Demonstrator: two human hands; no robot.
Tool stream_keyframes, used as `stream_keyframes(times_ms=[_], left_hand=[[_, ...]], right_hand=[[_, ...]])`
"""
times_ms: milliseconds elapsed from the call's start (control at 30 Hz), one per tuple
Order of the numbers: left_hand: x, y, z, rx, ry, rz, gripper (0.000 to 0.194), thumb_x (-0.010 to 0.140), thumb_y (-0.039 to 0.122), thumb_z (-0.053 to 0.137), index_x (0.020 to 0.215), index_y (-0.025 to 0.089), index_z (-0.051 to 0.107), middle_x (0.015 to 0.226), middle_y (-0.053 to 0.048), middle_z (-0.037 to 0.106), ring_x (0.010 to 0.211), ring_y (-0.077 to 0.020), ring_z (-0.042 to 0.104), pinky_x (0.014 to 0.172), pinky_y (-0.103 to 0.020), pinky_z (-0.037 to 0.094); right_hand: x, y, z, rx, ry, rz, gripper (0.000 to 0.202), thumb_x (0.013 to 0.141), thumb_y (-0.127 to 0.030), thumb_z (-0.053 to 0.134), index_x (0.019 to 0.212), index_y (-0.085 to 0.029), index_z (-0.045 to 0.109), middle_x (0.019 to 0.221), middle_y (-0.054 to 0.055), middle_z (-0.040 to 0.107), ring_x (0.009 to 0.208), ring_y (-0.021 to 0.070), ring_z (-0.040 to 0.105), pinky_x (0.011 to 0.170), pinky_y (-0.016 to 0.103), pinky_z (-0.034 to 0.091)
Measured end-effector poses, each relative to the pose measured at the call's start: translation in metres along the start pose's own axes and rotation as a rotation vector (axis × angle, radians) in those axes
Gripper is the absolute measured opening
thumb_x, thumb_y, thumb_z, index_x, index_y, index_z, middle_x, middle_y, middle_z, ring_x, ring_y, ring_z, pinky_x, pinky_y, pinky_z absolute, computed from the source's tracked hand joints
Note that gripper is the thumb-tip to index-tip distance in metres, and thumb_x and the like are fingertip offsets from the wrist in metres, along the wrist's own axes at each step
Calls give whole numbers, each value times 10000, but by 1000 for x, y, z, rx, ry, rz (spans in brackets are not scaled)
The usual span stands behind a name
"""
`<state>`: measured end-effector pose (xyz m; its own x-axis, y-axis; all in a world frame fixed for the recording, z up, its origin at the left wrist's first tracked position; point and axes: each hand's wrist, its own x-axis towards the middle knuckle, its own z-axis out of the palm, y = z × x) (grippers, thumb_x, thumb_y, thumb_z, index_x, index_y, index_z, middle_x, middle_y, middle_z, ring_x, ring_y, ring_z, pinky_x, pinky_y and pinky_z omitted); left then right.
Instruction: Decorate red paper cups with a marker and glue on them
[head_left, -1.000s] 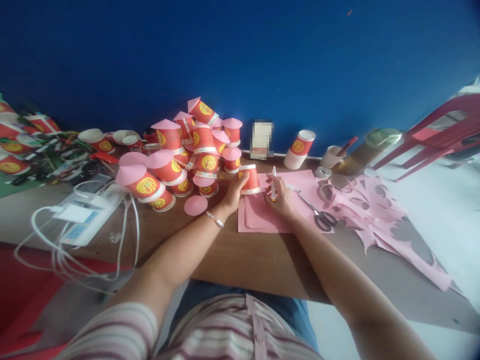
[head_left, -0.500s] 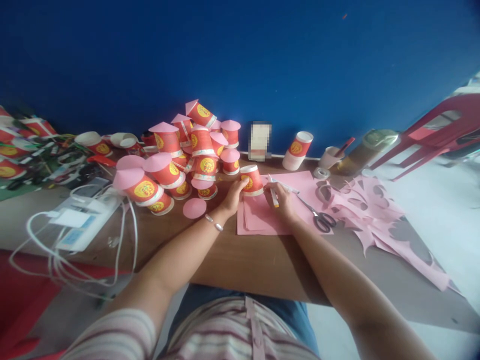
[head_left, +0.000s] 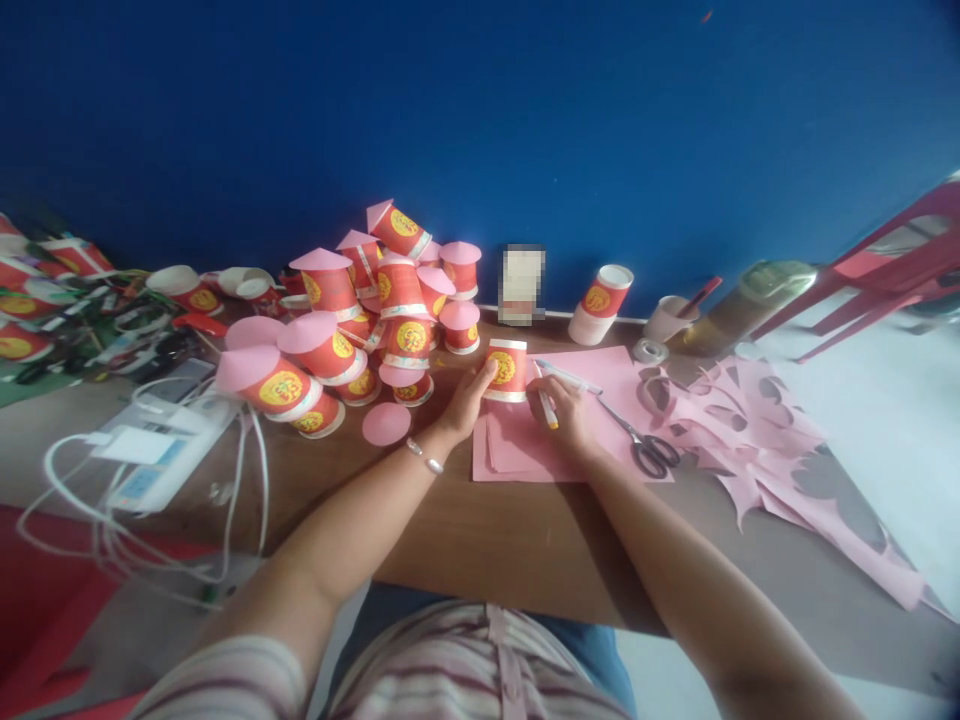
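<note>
My left hand point(head_left: 471, 400) is closed on the left side of a red paper cup point(head_left: 506, 372) with a yellow round emblem and white rims. The cup is over pink paper sheets point(head_left: 525, 440). In my right hand point(head_left: 564, 408) is a white pen with a yellow end point(head_left: 549, 408), its upper end close to the cup's right side. A second pen point(head_left: 574, 377) lies on the sheets just beyond that hand. Scissors point(head_left: 652, 450) with dark handles rest at the sheets' right edge. The fingertips behind the cup are hidden.
Red cups with pink cone roofs point(head_left: 322, 285) are piled at the left, beside a pink paper disc point(head_left: 386, 424). Pink offcuts point(head_left: 772, 440) spread at the right. Stacked cups point(head_left: 600, 305), a tape roll point(head_left: 650, 350) and a bottle point(head_left: 742, 305) stand behind. A power strip with cables point(head_left: 169, 450) lies left.
The cup in my left hand has gone from tilted to nearly upright. My right hand still holds the pen close by. The camera view has shifted slightly.
</note>
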<state>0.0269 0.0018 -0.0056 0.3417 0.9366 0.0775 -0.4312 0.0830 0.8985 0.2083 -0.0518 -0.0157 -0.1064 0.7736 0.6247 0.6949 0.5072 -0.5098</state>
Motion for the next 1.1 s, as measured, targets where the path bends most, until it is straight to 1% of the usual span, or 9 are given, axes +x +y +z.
stream_keyframes(times_ms=[100, 233, 367, 500, 633, 767, 867, 1000, 1100], left_hand=[[-1, -1, -1, 8, 29, -47, 392, 880, 548, 718, 1057, 200, 760, 1075, -72, 769, 1092, -282, 687, 985, -415, 522], [-2, 3, -1, -4, 55, -80, 467, 850, 569, 738, 1135, 199, 734, 1092, -74, 769, 1087, -280, 701, 948, -404, 547], [-1, 4, -1, 11, 39, -88, 502, 831, 552, 756, 1180, 195, 701, 1095, -74, 764, 1070, -278, 704, 911, -390, 559], [0, 2, -3, 25, 26, -101, 458, 836, 506, 757, 1172, 203, 689, 1093, -58, 754, 1019, -246, 703, 886, -364, 547], [1, 1, -4, 16, 49, -99, 451, 830, 489, 771, 1161, 193, 692, 1084, -67, 753, 1026, -249, 702, 903, -366, 537], [0, 5, -2, -4, -21, -89, 424, 842, 466, 772, 1146, 178, 702, 1084, -84, 755, 1020, -270, 711, 891, -380, 540], [-1, 9, 1, -2, -12, -81, 433, 824, 460, 789, 1141, 178, 701, 1051, -79, 756, 987, -268, 717, 842, -368, 550], [-3, 12, 2, 16, 35, -102, 445, 810, 464, 800, 1137, 178, 700, 1023, -77, 755, 936, -248, 715, 816, -362, 556], [-2, 11, 1, 2, 29, -102, 428, 814, 464, 797, 1119, 178, 703, 1031, -80, 758, 953, -253, 714, 836, -369, 554]], right_hand=[[-1, 1, 3, -16, 27, 47, 143, 937, -161, 525, 999, -221, 639, 918, 52, 723, 814, 204, 687, 729, 327, 544], [-1, 4, 6, -29, 66, 117, 223, 943, -198, 528, 1145, -225, 617, 1027, 79, 718, 920, 233, 698, 813, 378, 572], [0, 8, 6, 3, 49, 167, 343, 921, -205, 543, 1262, -236, 567, 1112, 95, 681, 952, 241, 693, 860, 416, 584], [0, 10, 6, 36, 24, 217, 490, 893, -238, 596, 1374, -226, 503, 1165, 114, 622, 976, 259, 687, 878, 457, 592], [-1, 10, 5, 70, 27, 208, 557, 917, -278, 599, 1450, -229, 443, 1200, 120, 576, 994, 252, 676, 912, 476, 589], [-1, 8, 5, 66, -9, 205, 535, 939, -258, 564, 1461, -240, 448, 1177, 107, 575, 936, 225, 676, 843, 429, 603], [-1, 7, 4, 53, -10, 208, 479, 956, -215, 504, 1433, -246, 486, 1168, 106, 601, 861, 200, 669, 766, 381, 602], [0, 5, 3, 66, 30, 201, 366, 997, -220, 441, 1341, -256, 560, 1133, 98, 668, 900, 212, 690, 841, 408, 595], [1, 6, 1, 167, 84, 266, 391, 1027, -246, 385, 1403, -253, 494, 1114, 91, 705, 860, 198, 706, 816, 398, 596]])
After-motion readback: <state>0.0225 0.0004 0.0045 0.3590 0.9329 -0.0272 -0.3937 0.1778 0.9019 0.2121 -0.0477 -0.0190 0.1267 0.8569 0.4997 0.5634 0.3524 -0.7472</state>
